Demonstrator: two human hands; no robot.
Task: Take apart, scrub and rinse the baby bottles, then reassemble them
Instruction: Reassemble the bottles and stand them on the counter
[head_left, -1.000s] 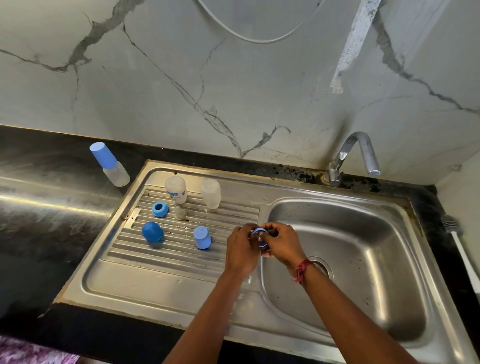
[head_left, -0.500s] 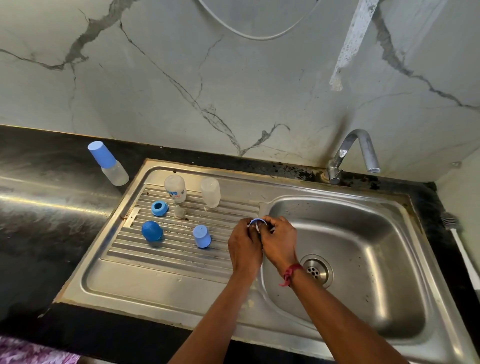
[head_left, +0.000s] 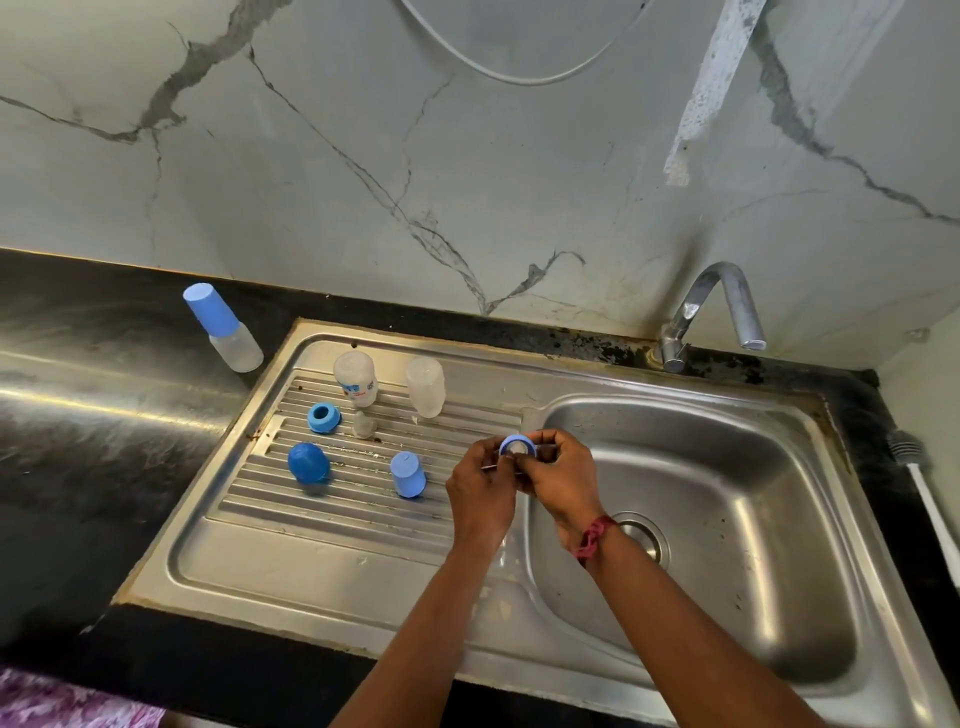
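Both hands have edged away from me since a second ago. My left hand and right hand pinch the blue collar ring between their fingertips, its pale centre facing me, over the left rim of the basin.

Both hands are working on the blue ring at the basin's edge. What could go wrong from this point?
1. The blue ring is pinched between the left hand and right hand at the basin's edge; a slip could drop it towards the open drain.
2. The left hand is close to the light blue cap standing on the ribbed drainboard; a careless move could topple it.
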